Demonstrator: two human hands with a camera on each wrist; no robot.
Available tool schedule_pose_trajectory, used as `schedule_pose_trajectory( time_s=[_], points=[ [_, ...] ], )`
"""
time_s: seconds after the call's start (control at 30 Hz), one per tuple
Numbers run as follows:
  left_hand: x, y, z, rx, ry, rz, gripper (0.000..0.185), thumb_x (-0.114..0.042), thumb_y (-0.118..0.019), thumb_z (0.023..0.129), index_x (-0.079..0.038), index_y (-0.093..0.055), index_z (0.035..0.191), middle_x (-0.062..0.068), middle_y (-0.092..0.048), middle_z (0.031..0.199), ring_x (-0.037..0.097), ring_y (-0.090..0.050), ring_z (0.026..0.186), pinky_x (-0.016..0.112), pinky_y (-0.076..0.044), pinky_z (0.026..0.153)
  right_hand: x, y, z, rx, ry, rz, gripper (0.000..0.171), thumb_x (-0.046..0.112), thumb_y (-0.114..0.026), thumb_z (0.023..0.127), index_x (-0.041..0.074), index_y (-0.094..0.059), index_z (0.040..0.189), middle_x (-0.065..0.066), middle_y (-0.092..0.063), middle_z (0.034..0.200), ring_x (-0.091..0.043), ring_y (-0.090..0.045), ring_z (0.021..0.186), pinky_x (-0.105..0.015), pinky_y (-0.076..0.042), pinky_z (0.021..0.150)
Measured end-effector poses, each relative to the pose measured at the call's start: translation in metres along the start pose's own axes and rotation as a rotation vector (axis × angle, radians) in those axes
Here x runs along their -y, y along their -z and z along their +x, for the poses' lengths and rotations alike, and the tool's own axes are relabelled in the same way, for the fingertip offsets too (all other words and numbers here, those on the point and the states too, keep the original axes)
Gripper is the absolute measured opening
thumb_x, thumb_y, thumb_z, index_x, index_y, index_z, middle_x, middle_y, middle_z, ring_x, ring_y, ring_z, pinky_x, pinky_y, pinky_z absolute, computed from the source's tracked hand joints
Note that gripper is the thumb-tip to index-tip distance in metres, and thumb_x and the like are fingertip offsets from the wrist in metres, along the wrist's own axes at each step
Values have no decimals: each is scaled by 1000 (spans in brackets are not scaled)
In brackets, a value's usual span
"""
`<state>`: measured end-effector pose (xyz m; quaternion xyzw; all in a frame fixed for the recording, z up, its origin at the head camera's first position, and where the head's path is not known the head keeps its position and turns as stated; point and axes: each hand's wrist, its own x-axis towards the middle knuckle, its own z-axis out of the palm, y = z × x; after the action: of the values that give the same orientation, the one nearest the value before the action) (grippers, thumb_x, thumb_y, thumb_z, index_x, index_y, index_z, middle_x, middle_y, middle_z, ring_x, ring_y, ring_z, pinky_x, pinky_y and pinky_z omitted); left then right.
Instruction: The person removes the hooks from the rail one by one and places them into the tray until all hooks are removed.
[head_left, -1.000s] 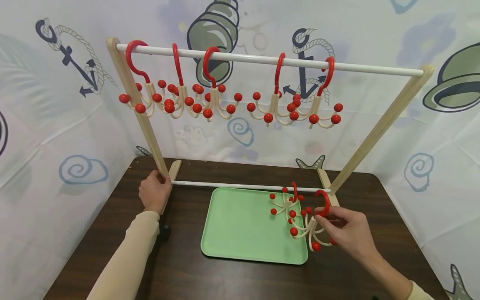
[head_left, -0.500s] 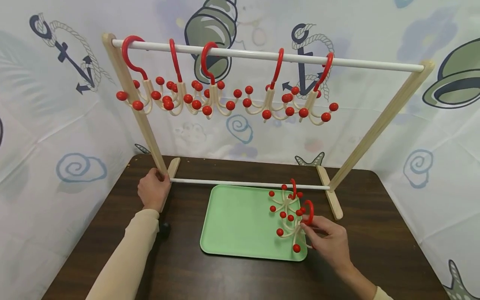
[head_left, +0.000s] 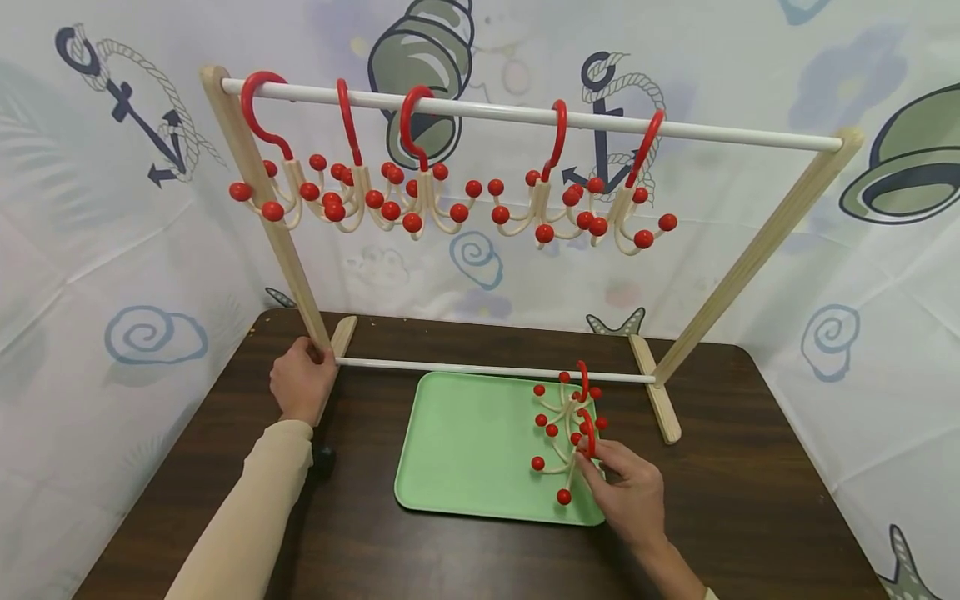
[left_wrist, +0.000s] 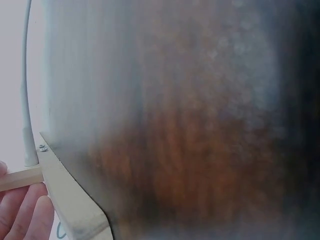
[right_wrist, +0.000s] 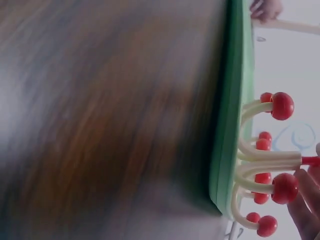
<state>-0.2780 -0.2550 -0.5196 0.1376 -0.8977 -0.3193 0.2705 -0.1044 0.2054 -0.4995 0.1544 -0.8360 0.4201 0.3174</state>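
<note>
My right hand (head_left: 630,492) pinches the red hook of a cream claw hanger (right_wrist: 275,161) with red ball tips. This hanger is low over the right end of the green tray (head_left: 465,467); whether every arm touches the tray I cannot tell. Just behind it, a second claw hanger (head_left: 570,406) rests on the tray, partly overlapped by the first. My left hand (head_left: 302,382) holds the foot of the rack's left wooden post (head_left: 288,258), its fingers (left_wrist: 37,215) showing behind the wood in the left wrist view.
Several similar hangers (head_left: 425,187) hang by red hooks from the rack's white top rod (head_left: 735,133). A lower white rod (head_left: 450,366) runs behind the tray. The right post (head_left: 750,258) stands on a wooden foot (head_left: 656,392). Printed cloth surrounds the dark table (head_left: 750,467).
My right hand has moved left with the claw hanger, from beyond the tray's right edge to over its right end. The right-hand hanging hangers have swung slightly. My left hand stays at the post.
</note>
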Motion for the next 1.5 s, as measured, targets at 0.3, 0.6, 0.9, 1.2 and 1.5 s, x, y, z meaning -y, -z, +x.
schedule_pose_trajectory(
  time_s=[0.3, 0.6, 0.9, 1.2, 1.5],
  points=[
    [3, -3, 2, 2, -7, 4, 22, -24, -62, 90, -2, -66, 92, 16, -65, 74, 37, -61, 65, 53, -43, 59, 9, -3, 1, 32, -209, -141, 19, 9, -84, 75, 15, -78, 92, 8, -72, 88, -7, -69, 78, -34, -56, 63],
    [4, -3, 3, 15, 3, 7, 25, -26, -62, 90, -2, -66, 94, 16, -65, 75, 36, -61, 65, 52, -43, 60, 21, -5, 2, 70, -371, -215, 25, 13, -86, 74, 16, -77, 98, 4, -72, 95, -12, -68, 82, -38, -56, 67],
    [3, -2, 2, 10, -1, 5, 25, -26, -62, 90, -1, -66, 94, 17, -65, 75, 37, -61, 65, 53, -43, 59, 29, 17, -14, 168, -571, -92, 63, 19, -87, 74, 16, -61, 132, -3, -64, 122, -24, -68, 100, -46, -55, 75],
    [3, 0, 2, 11, 15, 15, 24, -26, -63, 90, -2, -66, 92, 16, -65, 75, 36, -61, 65, 52, -43, 60, 49, 76, 24, 543, -444, -291, 69, 50, -78, 77, 17, -58, 135, -5, -59, 133, -30, -62, 112, -52, -49, 83],
    [-2, 2, 1, 37, 23, 9, 25, -26, -62, 91, -2, -66, 96, 17, -66, 79, 36, -62, 69, 53, -44, 63, 99, 123, 82, 346, -18, -348, 54, 23, -86, 74, 20, -67, 124, 3, -66, 117, -17, -64, 104, -29, -49, 82]
  ],
)
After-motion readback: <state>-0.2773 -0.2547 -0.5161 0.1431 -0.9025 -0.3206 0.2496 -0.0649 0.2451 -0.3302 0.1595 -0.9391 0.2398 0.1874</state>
